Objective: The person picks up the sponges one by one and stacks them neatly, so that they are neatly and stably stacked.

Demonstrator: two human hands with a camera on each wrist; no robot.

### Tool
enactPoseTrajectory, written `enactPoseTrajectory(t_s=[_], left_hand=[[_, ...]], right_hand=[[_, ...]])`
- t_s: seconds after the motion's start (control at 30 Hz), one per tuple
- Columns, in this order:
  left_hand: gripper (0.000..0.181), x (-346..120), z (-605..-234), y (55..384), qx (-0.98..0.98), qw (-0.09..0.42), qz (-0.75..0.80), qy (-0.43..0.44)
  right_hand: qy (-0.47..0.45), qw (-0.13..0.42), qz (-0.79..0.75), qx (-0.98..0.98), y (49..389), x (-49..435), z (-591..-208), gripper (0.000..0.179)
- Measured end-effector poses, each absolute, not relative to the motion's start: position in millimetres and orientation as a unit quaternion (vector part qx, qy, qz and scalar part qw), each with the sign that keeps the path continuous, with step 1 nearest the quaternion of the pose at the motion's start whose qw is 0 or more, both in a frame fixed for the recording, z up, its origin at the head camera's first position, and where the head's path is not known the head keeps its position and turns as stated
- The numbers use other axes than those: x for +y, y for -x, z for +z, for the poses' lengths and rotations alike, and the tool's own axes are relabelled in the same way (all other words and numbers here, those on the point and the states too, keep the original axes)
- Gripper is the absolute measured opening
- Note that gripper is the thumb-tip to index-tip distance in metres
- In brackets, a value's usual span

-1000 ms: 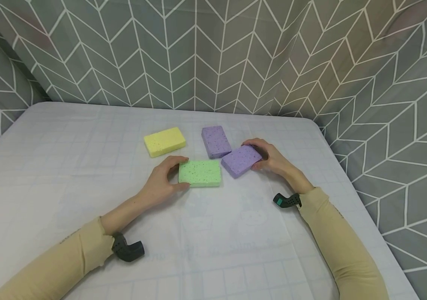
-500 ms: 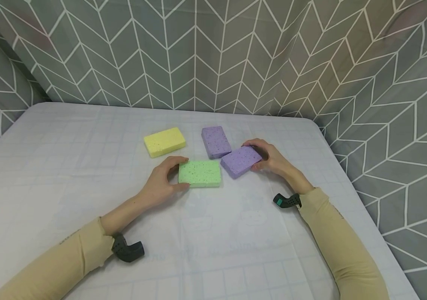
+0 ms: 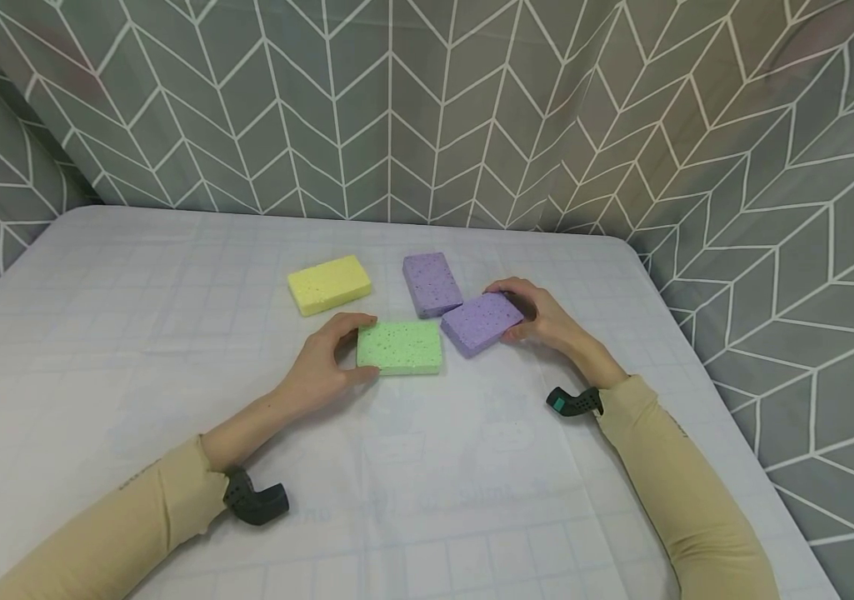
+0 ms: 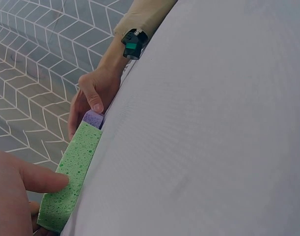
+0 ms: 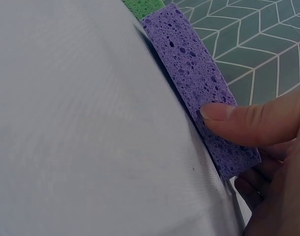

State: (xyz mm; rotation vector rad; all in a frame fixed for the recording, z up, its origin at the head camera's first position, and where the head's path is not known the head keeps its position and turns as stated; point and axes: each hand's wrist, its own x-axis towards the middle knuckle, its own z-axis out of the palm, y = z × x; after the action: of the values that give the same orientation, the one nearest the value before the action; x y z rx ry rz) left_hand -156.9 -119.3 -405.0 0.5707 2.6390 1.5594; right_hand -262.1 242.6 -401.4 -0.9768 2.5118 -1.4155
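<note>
My left hand (image 3: 323, 358) pinches the left end of a green sponge (image 3: 400, 348), thumb on its near long side and fingers at the far side. In the left wrist view the thumb lies against the face of the green sponge (image 4: 73, 169). On the right, my right hand (image 3: 539, 315) grips the right end of a purple sponge (image 3: 481, 323) that sits at a slant. The thumb presses its pitted side in the right wrist view, where a dark gap shows under the purple sponge (image 5: 189, 73). Its left corner comes close to the green sponge; I cannot tell whether they touch.
A second purple sponge (image 3: 431, 285) lies just behind the held ones, its near end by the gripped purple sponge. Farther left lies a yellow sponge (image 3: 330, 284). All are on a white-covered table (image 3: 134, 350), with a patterned grey curtain (image 3: 367, 108) behind it.
The held purple sponge has shifted very slightly left and toward me since the earliest frame. Both hands and the other sponges look still.
</note>
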Motion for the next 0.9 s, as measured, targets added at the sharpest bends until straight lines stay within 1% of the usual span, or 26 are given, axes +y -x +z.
enactPoseTrajectory(t_s=[0.9], left_hand=[[0.068,-120.4,-407.9,157.8,0.845,0.009,0.501,-0.186]], right_hand=[[0.317,0.043,-0.484,0.815,263.1,243.4,-403.1,0.068]])
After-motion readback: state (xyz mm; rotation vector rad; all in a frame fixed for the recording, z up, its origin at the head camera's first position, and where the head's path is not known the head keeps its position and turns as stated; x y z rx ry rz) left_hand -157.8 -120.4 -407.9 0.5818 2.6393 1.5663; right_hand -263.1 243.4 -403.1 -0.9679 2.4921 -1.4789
